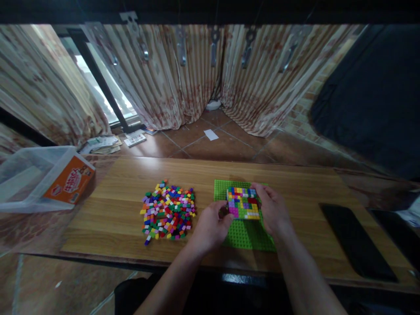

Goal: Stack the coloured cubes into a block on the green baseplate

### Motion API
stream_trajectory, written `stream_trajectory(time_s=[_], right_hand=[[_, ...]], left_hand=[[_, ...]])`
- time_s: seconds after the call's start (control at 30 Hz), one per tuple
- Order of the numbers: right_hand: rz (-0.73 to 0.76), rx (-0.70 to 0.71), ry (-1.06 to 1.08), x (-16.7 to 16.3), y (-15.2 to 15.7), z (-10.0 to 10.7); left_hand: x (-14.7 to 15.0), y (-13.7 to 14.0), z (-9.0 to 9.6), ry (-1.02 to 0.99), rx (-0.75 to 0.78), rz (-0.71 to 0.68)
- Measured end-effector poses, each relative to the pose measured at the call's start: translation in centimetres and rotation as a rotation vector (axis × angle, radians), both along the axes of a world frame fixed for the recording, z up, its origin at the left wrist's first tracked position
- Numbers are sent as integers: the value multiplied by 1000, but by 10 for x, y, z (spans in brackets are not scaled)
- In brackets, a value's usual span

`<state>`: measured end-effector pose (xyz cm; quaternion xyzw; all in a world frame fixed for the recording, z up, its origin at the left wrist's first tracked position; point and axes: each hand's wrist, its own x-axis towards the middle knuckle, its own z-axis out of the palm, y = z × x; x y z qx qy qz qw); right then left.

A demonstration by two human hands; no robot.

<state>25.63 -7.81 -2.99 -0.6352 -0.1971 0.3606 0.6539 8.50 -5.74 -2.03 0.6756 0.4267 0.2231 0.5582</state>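
A multicoloured block of toy bricks [243, 204] is gripped between both hands, over a green studded baseplate [249, 236]. At its left edge my left hand [211, 223] is closed, thumb at the near left corner. My right hand [271, 208] holds the opposite side, its fingers along the right edge and far corner. Whether the block touches the baseplate cannot be made out. Left of the hands, a loose pile of small coloured bricks [169, 212] is spread on the wooden table [108, 227].
A clear plastic bin [36, 175] with an orange label stands at the table's left end. A black flat panel [357, 240] lies at the right. Papers [101, 144] rest on the tiled floor beyond, before striped curtains [183, 83]. Metal clips [215, 48] hang overhead.
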Motion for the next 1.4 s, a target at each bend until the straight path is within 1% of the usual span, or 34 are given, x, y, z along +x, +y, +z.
stream_trajectory(time_s=[0.03, 0.1, 0.2, 0.27, 0.3, 0.37, 0.4, 0.47, 0.5, 0.6, 0.73, 0.97, 1.1, 1.17, 1.27, 1.33, 1.4], right_hand=[[0, -10, -38, 1, 0, 0], [-20, -48, -213, 5, -2, 2], [-101, -91, -653, 7, -9, 11], [-115, 1, -879, -1, -14, 19], [-92, 60, -937, -8, -16, 23], [7, 156, -989, -26, -19, 27], [110, 187, -1005, -37, -19, 27], [363, 235, -1012, -59, -18, 23], [465, 246, -1010, -68, -17, 20], [626, 208, -1029, -87, -13, 10], [719, 116, -1100, -98, -8, 0], [729, 13, -1140, -114, -4, -12], [711, 25, -1119, -117, -3, -14], [703, 69, -1088, -116, -4, -11], [668, 151, -1041, -109, -6, 1], [606, 192, -1025, -98, -8, 11], [519, 199, -1018, -82, -9, 20]], left_hand=[[-1, -1, 1, -15, -10, -9], [-3, -1, 5, -34, -28, -36], [-12, 5, 11, -58, -17, 0], [-22, 13, 14, -111, 11, 89], [-28, 18, 16, -145, 25, 148], [-40, 29, 17, -193, 30, 317], [-46, 34, 17, -216, 25, 414], [-58, 43, 19, -280, 17, 578], [-62, 46, 21, -316, 15, 638], [-72, 51, 29, -413, -21, 737], [-77, 51, 35, -458, -77, 748], [-81, 50, 32, -438, -56, 730], [-82, 51, 32, -437, -49, 723], [-82, 51, 31, -428, -37, 706], [-79, 49, 29, -385, -18, 654], [-76, 46, 27, -345, -8, 604], [-72, 43, 26, -311, -5, 540]])
